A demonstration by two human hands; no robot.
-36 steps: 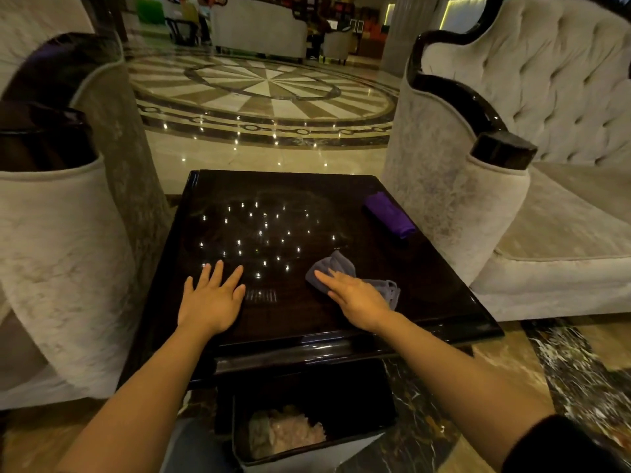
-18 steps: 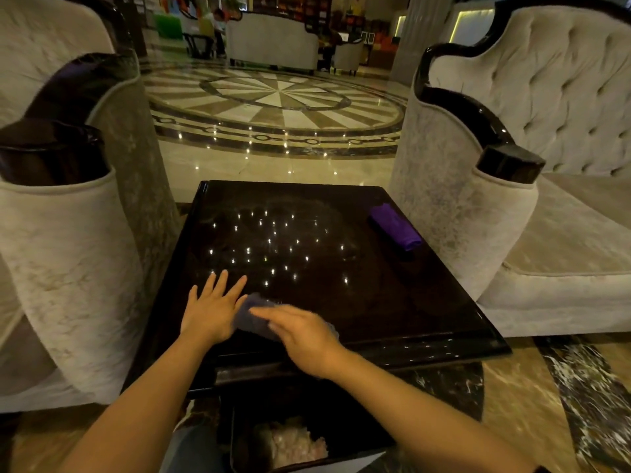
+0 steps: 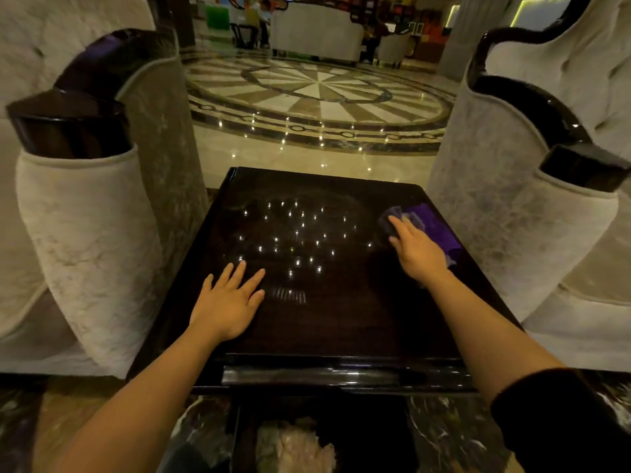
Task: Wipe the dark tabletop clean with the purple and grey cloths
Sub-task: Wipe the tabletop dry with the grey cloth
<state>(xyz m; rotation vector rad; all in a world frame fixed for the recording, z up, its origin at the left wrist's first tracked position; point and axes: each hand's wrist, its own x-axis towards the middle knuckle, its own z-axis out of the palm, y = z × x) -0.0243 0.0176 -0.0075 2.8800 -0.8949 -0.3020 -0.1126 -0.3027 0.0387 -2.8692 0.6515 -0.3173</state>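
The dark glossy tabletop (image 3: 327, 319) fills the middle of the head view, dotted with reflected ceiling lights. My right hand (image 3: 415, 249) presses flat on the grey cloth (image 3: 391, 220) at the table's right side; only the cloth's far edge shows past my fingers. The grey cloth touches the folded purple cloth (image 3: 438, 227), which lies along the right edge. My left hand (image 3: 228, 298) rests palm down on the near left part of the tabletop, fingers spread, holding nothing.
A pale upholstered armchair (image 3: 85, 240) stands tight against the table's left side and another armchair (image 3: 512, 206) against its right. A dark bin (image 3: 307, 442) with crumpled waste sits under the near edge. Polished patterned floor (image 3: 317, 97) lies beyond.
My right hand has swept the grey cloth from the near left, beside my left hand, across to the far right next to the purple cloth. My left hand has stayed in place.
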